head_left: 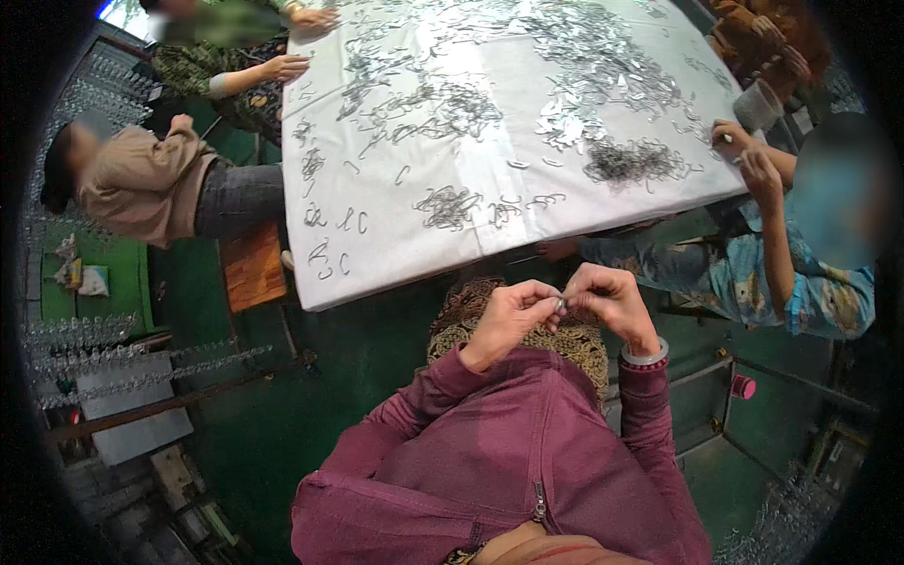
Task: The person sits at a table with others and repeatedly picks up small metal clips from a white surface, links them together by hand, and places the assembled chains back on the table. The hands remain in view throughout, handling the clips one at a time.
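Observation:
Over my lap, just off the near edge of the white-covered table (424, 268), my two hands meet. My left hand (508, 320) is closed in a pinch. A small grey, shiny piece (561, 305) shows at its fingertips; its exact kind is too small to tell. My right hand (610, 299) pinches at the same piece from the other side, its fingertips partly hidden. Closest on the cloth are a pile of thin, curved, dark wire-like pieces (447, 205) and a smaller cluster (505, 213) beside it.
Flat silvery strips (574, 118) and a dense dark heap (626, 162) spread across the table. Loose curved pieces (344, 264) lie at its left corner. People work around it; one at the right has hands (753, 160) near a translucent cup (756, 105). A wooden stool (252, 268) stands left.

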Tool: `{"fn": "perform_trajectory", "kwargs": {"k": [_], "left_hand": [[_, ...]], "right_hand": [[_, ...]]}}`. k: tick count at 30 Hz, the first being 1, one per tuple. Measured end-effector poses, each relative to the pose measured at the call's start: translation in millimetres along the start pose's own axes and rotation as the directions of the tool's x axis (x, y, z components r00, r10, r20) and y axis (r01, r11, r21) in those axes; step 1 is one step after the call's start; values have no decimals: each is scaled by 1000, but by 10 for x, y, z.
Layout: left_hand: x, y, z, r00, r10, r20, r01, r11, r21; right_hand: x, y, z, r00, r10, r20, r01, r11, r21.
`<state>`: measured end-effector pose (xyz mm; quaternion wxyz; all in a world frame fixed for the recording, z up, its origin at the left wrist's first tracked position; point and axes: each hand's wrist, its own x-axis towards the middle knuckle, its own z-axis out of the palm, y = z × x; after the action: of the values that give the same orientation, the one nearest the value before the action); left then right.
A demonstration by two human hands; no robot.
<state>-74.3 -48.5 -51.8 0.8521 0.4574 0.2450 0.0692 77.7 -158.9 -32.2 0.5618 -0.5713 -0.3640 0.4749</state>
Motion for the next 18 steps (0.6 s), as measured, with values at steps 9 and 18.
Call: {"fn": "perform_trajectory", "kwargs": {"k": [9, 18], "left_hand": [[186, -29, -188, 993, -45, 104, 56, 994, -98], [222, -81, -195, 971, 14, 240, 3, 997, -72]], "right_hand": [[126, 173, -99, 995, 73, -73, -65, 992, 109], [119, 68, -182, 993, 115, 6, -115, 981, 157]]}}
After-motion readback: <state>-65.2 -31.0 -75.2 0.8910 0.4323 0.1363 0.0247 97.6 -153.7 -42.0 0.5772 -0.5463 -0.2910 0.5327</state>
